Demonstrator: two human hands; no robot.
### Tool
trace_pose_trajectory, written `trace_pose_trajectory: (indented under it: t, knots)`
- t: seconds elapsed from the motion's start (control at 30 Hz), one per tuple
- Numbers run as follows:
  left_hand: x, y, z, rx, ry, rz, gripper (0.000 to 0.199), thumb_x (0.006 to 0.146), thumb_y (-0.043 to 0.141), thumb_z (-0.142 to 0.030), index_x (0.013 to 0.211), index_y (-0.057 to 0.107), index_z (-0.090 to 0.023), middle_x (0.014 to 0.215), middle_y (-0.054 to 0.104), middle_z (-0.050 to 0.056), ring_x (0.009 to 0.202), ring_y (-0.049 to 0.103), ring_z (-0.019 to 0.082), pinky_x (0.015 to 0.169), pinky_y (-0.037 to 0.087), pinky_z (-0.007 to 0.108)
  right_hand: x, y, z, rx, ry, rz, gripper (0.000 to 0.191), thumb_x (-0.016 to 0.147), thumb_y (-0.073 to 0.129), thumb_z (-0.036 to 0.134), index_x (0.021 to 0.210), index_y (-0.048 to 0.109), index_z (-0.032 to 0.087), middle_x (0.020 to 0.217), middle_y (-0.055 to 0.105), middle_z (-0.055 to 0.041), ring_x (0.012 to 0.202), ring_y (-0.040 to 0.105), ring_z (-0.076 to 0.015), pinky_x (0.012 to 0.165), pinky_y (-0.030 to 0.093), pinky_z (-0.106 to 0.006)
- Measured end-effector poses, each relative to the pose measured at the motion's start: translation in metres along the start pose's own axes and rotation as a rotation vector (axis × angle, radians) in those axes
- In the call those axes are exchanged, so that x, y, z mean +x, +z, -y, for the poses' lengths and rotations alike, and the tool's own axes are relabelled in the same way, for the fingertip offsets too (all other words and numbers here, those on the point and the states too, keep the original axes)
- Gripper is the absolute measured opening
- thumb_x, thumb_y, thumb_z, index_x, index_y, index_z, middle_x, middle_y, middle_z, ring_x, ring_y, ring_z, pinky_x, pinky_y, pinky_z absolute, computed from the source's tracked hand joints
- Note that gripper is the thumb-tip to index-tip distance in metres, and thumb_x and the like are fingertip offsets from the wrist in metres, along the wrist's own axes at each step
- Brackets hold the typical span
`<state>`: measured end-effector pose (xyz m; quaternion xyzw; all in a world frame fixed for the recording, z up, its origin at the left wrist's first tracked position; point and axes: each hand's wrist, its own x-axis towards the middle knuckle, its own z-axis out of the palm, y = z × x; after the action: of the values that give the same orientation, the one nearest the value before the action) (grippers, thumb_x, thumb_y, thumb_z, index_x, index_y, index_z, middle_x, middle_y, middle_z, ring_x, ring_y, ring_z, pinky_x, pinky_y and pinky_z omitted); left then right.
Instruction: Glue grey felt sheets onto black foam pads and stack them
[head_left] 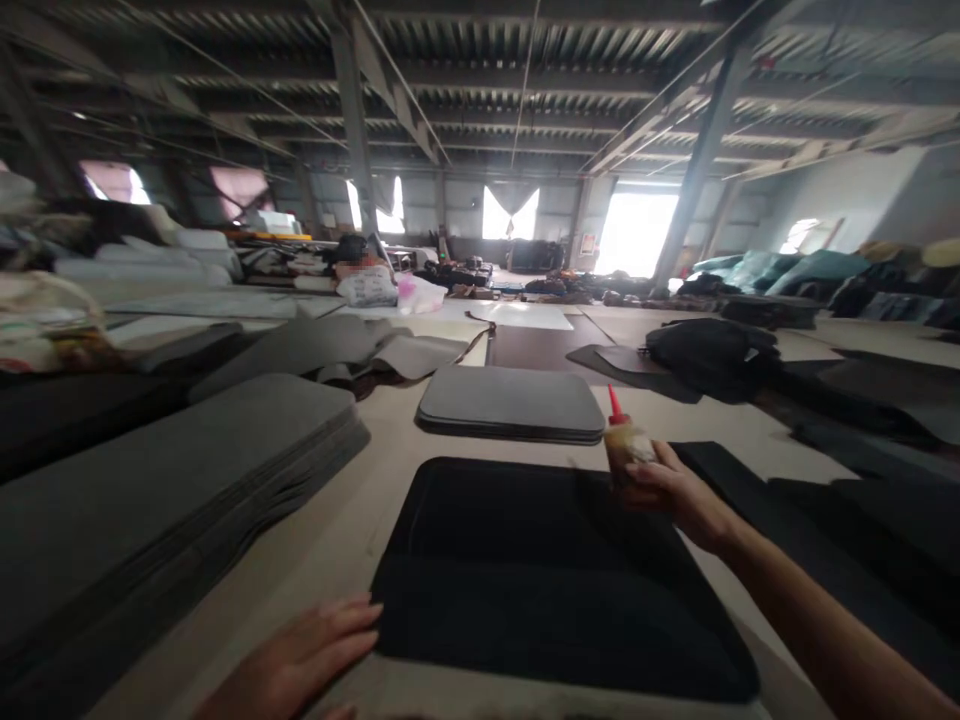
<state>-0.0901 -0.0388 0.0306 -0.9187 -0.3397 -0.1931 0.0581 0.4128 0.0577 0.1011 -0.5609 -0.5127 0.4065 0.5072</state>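
Observation:
A large dark panel with rounded corners (555,590) lies flat on the pale table (337,560) in front of me. My left hand (307,650) rests at its left edge, fingers stretched out flat with the tips touching the border. Above the panel's far right corner, my right hand (671,490) grips a squeeze bottle (624,455) with a red pointed nozzle, which points up. The bottle is see-through and yellowish, with a pale label partly under the fingers. Just beyond the panel sits a short stack of grey rounded pieces (510,398).
A tall stack of grey sheets (187,480) runs along the left. Dark sheets (847,540) lie on the right, below a black bundle (712,358). Loose grey pieces (300,350) lie farther back. A person (360,265) is at the far tables, near plastic bags (420,293).

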Motion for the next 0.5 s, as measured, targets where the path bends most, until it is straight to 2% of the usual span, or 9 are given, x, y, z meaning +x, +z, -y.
trace_pose_trajectory:
  t: [0.07, 0.1, 0.17, 0.27, 0.3, 0.37, 0.43, 0.5]
  knots:
    - [0.006, -0.011, -0.014, -0.046, -0.057, 0.046, 0.053, 0.089, 0.065, -0.031, 0.141, 0.053, -0.032, 0.143, 0.059, 0.003, 0.128, 0.059, 0.023, 0.108, 0.052, 0.034, -0.03, 0.009, 0.01, 0.15, 0.165, 0.156, 0.049, 0.08, 0.072, 0.051, 0.12, 0.058, 0.025, 0.101, 0.068, -0.0108, 0.08, 0.07, -0.0271, 0.061, 0.053, -0.033]
    - [0.009, -0.014, -0.019, -0.11, -0.063, 0.081, 0.049, 0.091, 0.062, -0.029, 0.14, 0.054, -0.03, 0.143, 0.059, 0.005, 0.131, 0.057, 0.023, 0.111, 0.05, 0.036, -0.042, 0.012, 0.013, 0.2, 0.214, 0.19, 0.052, 0.08, 0.073, 0.054, 0.122, 0.058, 0.027, 0.104, 0.069, -0.0118, 0.083, 0.07, -0.0279, 0.058, 0.051, -0.032]
    - [0.013, -0.016, -0.022, -0.211, -0.091, 0.112, 0.044, 0.092, 0.06, -0.027, 0.136, 0.056, -0.026, 0.142, 0.059, 0.008, 0.133, 0.054, 0.025, 0.114, 0.048, 0.041, -0.06, 0.017, 0.017, 0.277, 0.284, 0.168, 0.055, 0.077, 0.076, 0.06, 0.122, 0.063, 0.031, 0.108, 0.07, -0.0137, 0.083, 0.07, -0.0284, 0.056, 0.05, -0.033]
    - [0.013, -0.014, -0.022, -0.278, -0.11, 0.14, 0.043, 0.092, 0.059, -0.029, 0.134, 0.057, -0.023, 0.141, 0.059, 0.011, 0.134, 0.052, 0.027, 0.115, 0.045, 0.046, -0.077, 0.021, 0.016, 0.35, 0.405, 0.013, 0.054, 0.07, 0.076, 0.074, 0.106, 0.072, 0.035, 0.11, 0.07, -0.0156, 0.086, 0.069, -0.0285, 0.061, 0.052, -0.037]
    - [0.013, -0.014, -0.022, -0.286, -0.112, 0.139, 0.043, 0.092, 0.059, -0.029, 0.134, 0.057, -0.022, 0.141, 0.059, 0.011, 0.134, 0.052, 0.027, 0.115, 0.045, 0.046, -0.081, 0.022, 0.015, 0.362, 0.42, -0.03, 0.057, 0.066, 0.074, 0.08, 0.102, 0.073, 0.035, 0.112, 0.07, -0.0156, 0.089, 0.068, -0.029, 0.064, 0.053, -0.039]
    - [0.013, -0.014, -0.022, -0.298, -0.116, 0.127, 0.042, 0.092, 0.059, -0.03, 0.133, 0.057, -0.021, 0.14, 0.059, 0.011, 0.134, 0.052, 0.027, 0.115, 0.045, 0.046, -0.087, 0.025, 0.014, 0.352, 0.405, -0.03, 0.071, 0.053, 0.078, 0.086, 0.104, 0.073, 0.037, 0.116, 0.069, -0.0149, 0.092, 0.068, -0.0305, 0.069, 0.055, -0.042]
    - [0.013, -0.014, -0.023, -0.303, -0.119, 0.121, 0.041, 0.092, 0.058, -0.029, 0.133, 0.058, -0.02, 0.14, 0.059, 0.012, 0.134, 0.052, 0.026, 0.115, 0.044, 0.046, -0.091, 0.029, 0.015, 0.315, 0.348, 0.029, 0.086, 0.041, 0.088, 0.081, 0.114, 0.069, 0.04, 0.123, 0.067, -0.0123, 0.094, 0.068, -0.0317, 0.076, 0.056, -0.043]
    - [0.013, -0.014, -0.024, -0.31, -0.123, 0.128, 0.042, 0.092, 0.059, -0.028, 0.133, 0.058, -0.021, 0.141, 0.059, 0.011, 0.134, 0.052, 0.026, 0.115, 0.044, 0.046, -0.095, 0.035, 0.019, 0.221, 0.289, 0.092, 0.091, 0.036, 0.094, 0.072, 0.116, 0.066, 0.041, 0.12, 0.068, -0.0116, 0.091, 0.069, -0.0322, 0.075, 0.057, -0.043]
